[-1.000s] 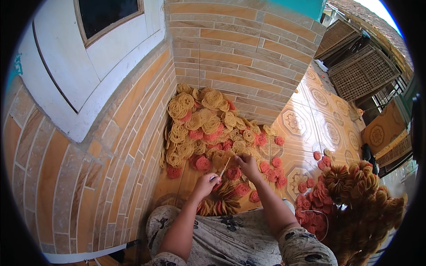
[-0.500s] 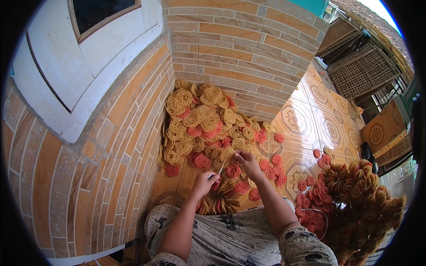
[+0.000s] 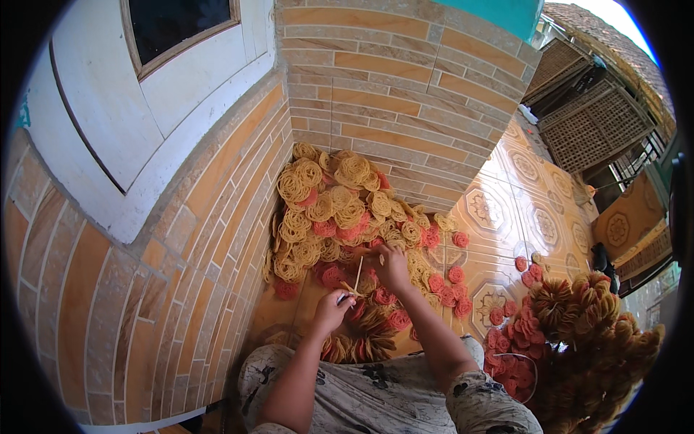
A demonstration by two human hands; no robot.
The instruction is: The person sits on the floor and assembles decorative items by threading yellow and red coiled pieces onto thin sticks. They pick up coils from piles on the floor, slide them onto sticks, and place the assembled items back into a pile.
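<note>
My left hand is closed around the lower end of a thin pale strand or stick, which stands up at a slant from the fingers. A yellowish bit lies against those fingertips, too small to make out. My right hand is just beyond the strand's upper end, over the heap of lacy dried noodle-like discs, yellow and red. Its fingertips are smeared by motion, and whether they hold anything is unclear. Below my hands, a bunch of discs packed edge to edge lies in front of my lap.
Red discs are scattered over the tiled floor to the right. Large bunches of packed discs stand at my right side. Brick-patterned walls close in the heap at left and back. Woven racks lean at the far right.
My right hand has drawn back slightly left from the yellow disc it pinched at the strand's tip. The strand's upper end now stands free. The view has shifted slightly.
</note>
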